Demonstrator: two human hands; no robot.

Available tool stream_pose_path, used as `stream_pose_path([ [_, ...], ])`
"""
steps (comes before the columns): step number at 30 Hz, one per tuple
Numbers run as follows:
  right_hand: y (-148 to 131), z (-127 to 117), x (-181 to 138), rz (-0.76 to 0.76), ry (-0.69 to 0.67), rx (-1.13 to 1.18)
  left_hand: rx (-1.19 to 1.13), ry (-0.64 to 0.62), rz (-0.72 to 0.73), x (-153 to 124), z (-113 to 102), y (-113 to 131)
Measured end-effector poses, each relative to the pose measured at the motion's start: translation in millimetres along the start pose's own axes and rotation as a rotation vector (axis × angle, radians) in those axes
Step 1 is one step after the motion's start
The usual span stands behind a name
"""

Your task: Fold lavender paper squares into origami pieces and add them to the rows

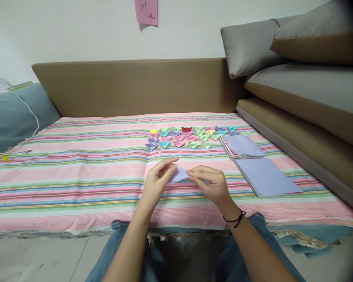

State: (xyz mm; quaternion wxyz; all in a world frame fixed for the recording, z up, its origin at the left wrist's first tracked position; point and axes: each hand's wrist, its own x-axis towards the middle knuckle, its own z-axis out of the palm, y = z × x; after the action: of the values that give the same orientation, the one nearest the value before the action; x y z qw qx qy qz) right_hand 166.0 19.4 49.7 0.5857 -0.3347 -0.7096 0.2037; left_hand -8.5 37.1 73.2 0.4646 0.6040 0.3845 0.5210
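A small folded piece of lavender paper (179,175) is held up between my two hands, over the striped cloth. My left hand (160,176) pinches its left side between thumb and fingers. At the right corner, my right hand (210,179) grips it with the fingertips. Beyond my hands, several small folded paper boats (179,143) in many colours stand in rows. To the right lie two stacks of square paper: a farther stack (244,145) with a lavender sheet on top, and a nearer lavender stack (267,176).
The striped cloth (76,168) covers the seat before me. Grey and brown cushions (306,86) are piled at the right. A brown backrest (135,88) stands behind. A white cable (32,111) runs along the blue cushion (14,117) at left. A pink note (146,11) hangs on the wall.
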Motion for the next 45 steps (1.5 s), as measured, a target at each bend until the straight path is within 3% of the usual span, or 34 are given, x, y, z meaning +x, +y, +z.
stream_pose_path([
  [5, -0.6, 0.4, -0.6, -0.017, -0.070, -0.032, -0.004, -0.008, -0.056, 0.3, 0.9, 0.5],
  [12, -0.4, 7.6, -1.2, 0.011, -0.065, 0.048, -0.004, 0.076, -0.081, -0.3, 2.8, -3.9],
  [16, 1.8, 12.6, -2.6, 0.138, -0.009, 0.112, -0.007, 0.086, -0.120, -0.5, 5.1, -4.8],
  [23, -0.9, 22.4, -6.9, 0.510, 0.163, 0.323, -0.021, 0.003, -0.171, -0.1, 6.9, -2.1],
  [31, -2.3, 21.7, -4.0, 0.540, 0.224, 0.364, 0.058, -0.086, -0.145, 0.5, 4.6, -2.0],
  [37, 0.3, 22.6, -4.7, 0.581, 0.257, 0.398, 0.082, -0.024, -0.096, 1.0, 8.5, -9.3],
  [45, 2.4, 26.8, -5.3, 0.812, 0.326, 0.629, 0.061, 0.113, -0.070, 0.5, 15.2, -15.7],
])
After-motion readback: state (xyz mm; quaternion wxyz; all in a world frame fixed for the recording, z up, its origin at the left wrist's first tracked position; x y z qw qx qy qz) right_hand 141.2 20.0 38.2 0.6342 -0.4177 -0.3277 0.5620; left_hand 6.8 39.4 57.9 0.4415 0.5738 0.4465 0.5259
